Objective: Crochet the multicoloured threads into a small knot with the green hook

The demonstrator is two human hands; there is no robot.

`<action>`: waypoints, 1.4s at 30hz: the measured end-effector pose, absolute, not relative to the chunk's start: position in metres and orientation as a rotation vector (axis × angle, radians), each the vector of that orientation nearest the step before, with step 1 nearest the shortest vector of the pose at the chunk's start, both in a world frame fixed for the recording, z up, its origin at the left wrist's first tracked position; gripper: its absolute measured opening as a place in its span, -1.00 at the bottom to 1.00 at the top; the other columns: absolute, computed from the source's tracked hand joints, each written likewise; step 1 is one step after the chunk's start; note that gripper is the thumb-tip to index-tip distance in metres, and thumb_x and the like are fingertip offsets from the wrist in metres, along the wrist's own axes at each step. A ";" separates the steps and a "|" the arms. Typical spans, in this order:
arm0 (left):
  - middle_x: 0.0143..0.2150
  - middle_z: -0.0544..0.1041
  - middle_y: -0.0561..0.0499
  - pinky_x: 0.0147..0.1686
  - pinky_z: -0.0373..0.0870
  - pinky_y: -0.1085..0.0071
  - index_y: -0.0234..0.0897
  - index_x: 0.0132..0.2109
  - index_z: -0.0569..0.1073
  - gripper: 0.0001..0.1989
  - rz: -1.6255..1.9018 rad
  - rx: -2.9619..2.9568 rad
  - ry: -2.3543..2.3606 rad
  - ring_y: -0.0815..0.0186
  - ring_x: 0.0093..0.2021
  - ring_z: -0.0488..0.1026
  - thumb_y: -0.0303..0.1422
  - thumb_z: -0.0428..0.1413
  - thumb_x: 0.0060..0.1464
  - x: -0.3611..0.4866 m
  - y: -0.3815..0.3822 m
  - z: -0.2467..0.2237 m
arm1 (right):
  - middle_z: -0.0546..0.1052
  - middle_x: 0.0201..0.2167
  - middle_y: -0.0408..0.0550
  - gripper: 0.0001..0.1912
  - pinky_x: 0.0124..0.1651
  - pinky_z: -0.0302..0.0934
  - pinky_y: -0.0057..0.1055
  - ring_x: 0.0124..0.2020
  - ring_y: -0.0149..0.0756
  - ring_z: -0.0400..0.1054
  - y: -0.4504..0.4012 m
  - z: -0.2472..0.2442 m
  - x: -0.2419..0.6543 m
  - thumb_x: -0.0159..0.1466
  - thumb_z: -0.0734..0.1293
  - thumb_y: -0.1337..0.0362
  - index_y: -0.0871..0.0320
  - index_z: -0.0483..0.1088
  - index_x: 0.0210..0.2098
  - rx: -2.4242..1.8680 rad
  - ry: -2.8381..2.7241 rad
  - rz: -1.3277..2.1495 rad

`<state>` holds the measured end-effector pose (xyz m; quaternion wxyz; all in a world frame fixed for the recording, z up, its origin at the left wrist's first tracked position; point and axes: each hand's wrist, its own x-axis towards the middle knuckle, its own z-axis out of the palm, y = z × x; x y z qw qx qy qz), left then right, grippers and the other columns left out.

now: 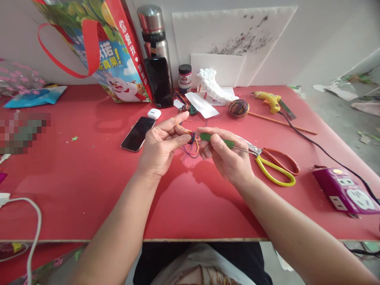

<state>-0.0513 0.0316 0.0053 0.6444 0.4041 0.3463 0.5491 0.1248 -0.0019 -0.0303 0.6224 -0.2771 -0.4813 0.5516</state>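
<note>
My right hand [225, 152] grips the green handle of a crochet hook [218, 139], its thin metal tip pointing left. Thumb and finger of my left hand [166, 144] pinch a small piece of multicoloured yarn [194, 141], with the forefinger raised. Loose strands in purple, orange and blue hang below the pinch. The hook's tip meets the yarn between both hands; the exact stitch is too small to make out. A ball of multicoloured yarn [238, 108] lies behind my right hand. Scissors [274, 164] with red and yellow handles rest just right of that hand.
On the red table [204, 209] stand a phone [159, 82], a steel flask [152, 29], an ink jar [185, 78] and a gift bag [118, 51]. Another phone [138, 133] lies beside my left hand. A yellow glue gun [268, 101] and purple power strip [346, 190] sit right.
</note>
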 end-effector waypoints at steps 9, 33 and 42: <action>-0.39 0.58 0.11 -0.11 0.55 0.38 -0.14 -0.09 0.80 -0.56 1.268 0.965 0.817 0.39 -0.32 0.53 -0.51 0.54 -0.20 -0.054 0.029 0.010 | 0.61 -0.40 -0.13 -0.76 -0.30 0.37 -0.27 -0.47 -0.35 0.36 0.000 -0.027 0.129 0.41 0.52 0.03 -0.03 0.74 -0.03 -0.650 -1.115 1.235; -0.41 0.56 0.07 -0.15 0.54 0.40 -0.16 -0.10 0.81 -0.58 1.183 1.060 0.799 0.38 -0.33 0.49 -0.48 0.55 -0.21 -0.059 0.029 0.013 | 0.54 -0.56 -0.10 -0.75 -0.58 0.15 -0.36 -0.65 -0.45 0.21 0.004 0.000 0.145 0.23 0.64 0.02 0.06 0.77 -0.31 -0.707 -1.147 1.187; -0.40 0.54 0.06 -0.19 0.55 0.38 -0.20 -0.08 0.81 -0.57 1.098 1.035 0.751 0.38 -0.35 0.49 -0.46 0.56 -0.20 -0.060 0.028 0.014 | 0.51 -0.59 -0.10 -0.72 -0.62 0.10 -0.37 -0.65 -0.44 0.19 0.005 0.000 0.151 0.21 0.64 0.00 0.09 0.77 -0.33 -0.721 -1.164 1.206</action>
